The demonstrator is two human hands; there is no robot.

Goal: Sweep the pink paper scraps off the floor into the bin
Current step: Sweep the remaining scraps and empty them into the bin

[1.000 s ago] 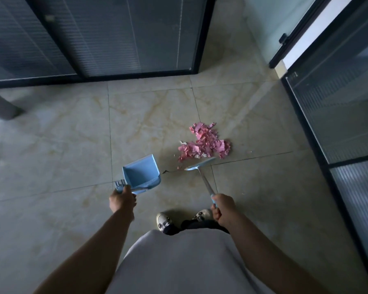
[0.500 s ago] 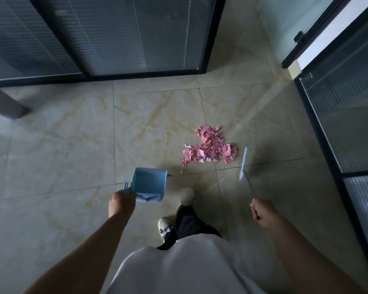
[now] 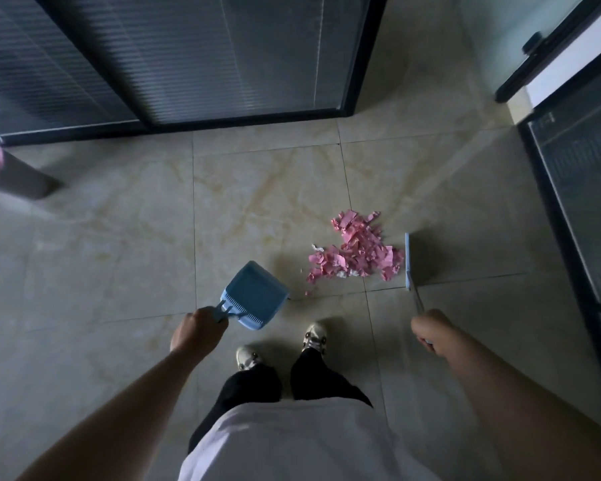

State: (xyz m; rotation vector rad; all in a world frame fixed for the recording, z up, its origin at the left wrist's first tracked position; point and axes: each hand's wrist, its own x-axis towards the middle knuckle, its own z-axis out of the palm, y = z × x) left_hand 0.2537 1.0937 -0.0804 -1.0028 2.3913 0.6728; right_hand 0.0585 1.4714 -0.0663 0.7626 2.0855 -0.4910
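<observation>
We stood on the floor (image 3: pixel 118 258) with open tile all round; glass walls (image 3: pixel 576 189) closed it off at three o'clock, well apart from the work. The scraps (image 3: pixel 358 253) lay heaped at one o'clock from our feet. The dustpan (image 3: pixel 254 295), mouth toward them, sat at their eight o'clock, our left hand (image 3: pixel 198 329) gripping its handle. The broom (image 3: pixel 409 263) stood just beside the heap at three o'clock, blade running twelve to six, our right hand (image 3: pixel 431 329) clenched on its stick. We judged a sweep toward nine o'clock would carry them in.

Bare floor (image 3: pixel 257 210) between dustpan (image 3: pixel 254 293), scraps (image 3: pixel 358 253)
</observation>
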